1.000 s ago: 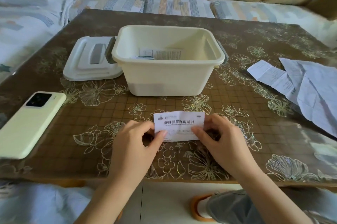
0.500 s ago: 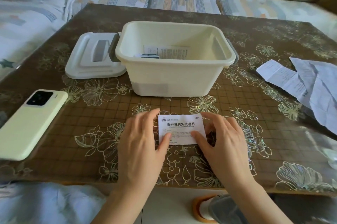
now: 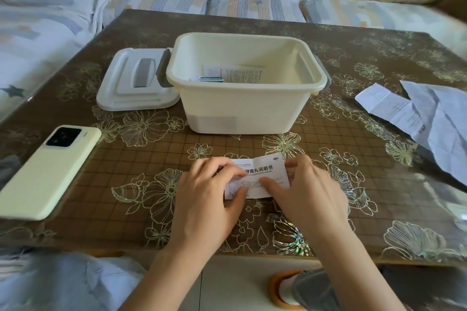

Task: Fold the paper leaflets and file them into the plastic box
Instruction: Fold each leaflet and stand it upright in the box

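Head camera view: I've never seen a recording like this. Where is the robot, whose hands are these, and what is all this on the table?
There is no robot here. A person wears a camera on the head, looking forward and down, so you see their own two hands from above. The left hand and right hand each grip one end of a small printed leaflet, which is bent partway through a fold. Behind it on the table stands an open cream plastic box with folded leaflets already inside. Its lid lies just left of the box, and a pale phone lies nearer the left edge. On the right lie unfolded leaflets.
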The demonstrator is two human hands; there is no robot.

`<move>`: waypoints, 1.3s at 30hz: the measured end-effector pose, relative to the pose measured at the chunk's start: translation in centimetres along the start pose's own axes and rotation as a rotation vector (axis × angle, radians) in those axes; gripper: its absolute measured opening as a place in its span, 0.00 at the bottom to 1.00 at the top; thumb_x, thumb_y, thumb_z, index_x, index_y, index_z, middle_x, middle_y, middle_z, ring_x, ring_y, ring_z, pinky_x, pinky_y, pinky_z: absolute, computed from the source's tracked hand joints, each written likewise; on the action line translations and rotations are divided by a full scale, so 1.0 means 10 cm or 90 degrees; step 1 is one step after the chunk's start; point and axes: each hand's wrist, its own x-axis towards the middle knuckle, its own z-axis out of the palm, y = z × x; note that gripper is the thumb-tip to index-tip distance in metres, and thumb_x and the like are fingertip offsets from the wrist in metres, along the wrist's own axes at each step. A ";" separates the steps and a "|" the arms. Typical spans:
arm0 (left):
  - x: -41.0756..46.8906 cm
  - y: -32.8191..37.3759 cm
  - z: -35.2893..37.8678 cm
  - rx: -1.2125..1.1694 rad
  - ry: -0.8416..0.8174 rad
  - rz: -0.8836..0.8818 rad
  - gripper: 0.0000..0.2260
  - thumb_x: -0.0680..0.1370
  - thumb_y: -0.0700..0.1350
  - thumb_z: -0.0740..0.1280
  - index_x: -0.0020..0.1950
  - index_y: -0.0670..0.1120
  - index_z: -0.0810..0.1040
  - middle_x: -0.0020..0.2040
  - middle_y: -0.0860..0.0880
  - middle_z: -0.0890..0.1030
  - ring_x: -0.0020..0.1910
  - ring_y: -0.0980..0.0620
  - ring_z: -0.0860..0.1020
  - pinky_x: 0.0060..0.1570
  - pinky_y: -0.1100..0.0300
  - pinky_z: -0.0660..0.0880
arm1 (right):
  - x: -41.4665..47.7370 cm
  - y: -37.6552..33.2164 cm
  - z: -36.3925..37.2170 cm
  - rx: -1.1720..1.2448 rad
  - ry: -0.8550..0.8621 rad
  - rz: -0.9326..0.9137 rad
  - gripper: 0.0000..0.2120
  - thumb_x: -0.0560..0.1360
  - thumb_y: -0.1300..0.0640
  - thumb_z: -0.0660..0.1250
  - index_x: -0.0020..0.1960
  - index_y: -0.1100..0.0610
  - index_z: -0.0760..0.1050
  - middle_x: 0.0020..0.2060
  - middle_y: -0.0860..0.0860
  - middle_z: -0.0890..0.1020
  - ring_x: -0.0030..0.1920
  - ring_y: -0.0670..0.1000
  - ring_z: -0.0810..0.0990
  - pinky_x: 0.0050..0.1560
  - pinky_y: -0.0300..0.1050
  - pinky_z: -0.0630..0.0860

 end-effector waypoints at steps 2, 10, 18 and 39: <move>0.01 0.01 0.00 -0.009 -0.011 -0.012 0.14 0.73 0.57 0.62 0.53 0.55 0.82 0.53 0.59 0.77 0.53 0.54 0.74 0.48 0.52 0.75 | 0.03 0.01 -0.01 0.021 -0.017 0.031 0.21 0.71 0.34 0.64 0.54 0.48 0.69 0.47 0.43 0.81 0.50 0.51 0.79 0.44 0.45 0.74; 0.07 0.08 0.01 0.039 -0.068 -0.049 0.24 0.68 0.65 0.60 0.59 0.60 0.80 0.54 0.58 0.74 0.54 0.53 0.69 0.47 0.57 0.65 | -0.02 0.13 0.02 0.235 0.014 0.000 0.13 0.75 0.39 0.63 0.43 0.47 0.78 0.32 0.44 0.82 0.35 0.46 0.81 0.37 0.48 0.79; 0.14 0.03 -0.04 0.045 -0.109 -0.042 0.27 0.66 0.69 0.58 0.55 0.57 0.81 0.56 0.57 0.74 0.56 0.52 0.69 0.48 0.56 0.59 | -0.21 0.18 0.17 0.385 0.108 -0.328 0.12 0.79 0.50 0.61 0.52 0.51 0.82 0.44 0.38 0.83 0.45 0.41 0.80 0.43 0.38 0.76; 0.09 -0.27 -0.19 -0.048 -0.063 0.029 0.15 0.72 0.48 0.72 0.58 0.52 0.81 0.65 0.55 0.73 0.56 0.57 0.74 0.57 0.53 0.74 | -0.08 0.24 0.28 0.114 0.074 -0.484 0.13 0.78 0.50 0.61 0.58 0.47 0.81 0.59 0.40 0.80 0.63 0.46 0.74 0.60 0.49 0.73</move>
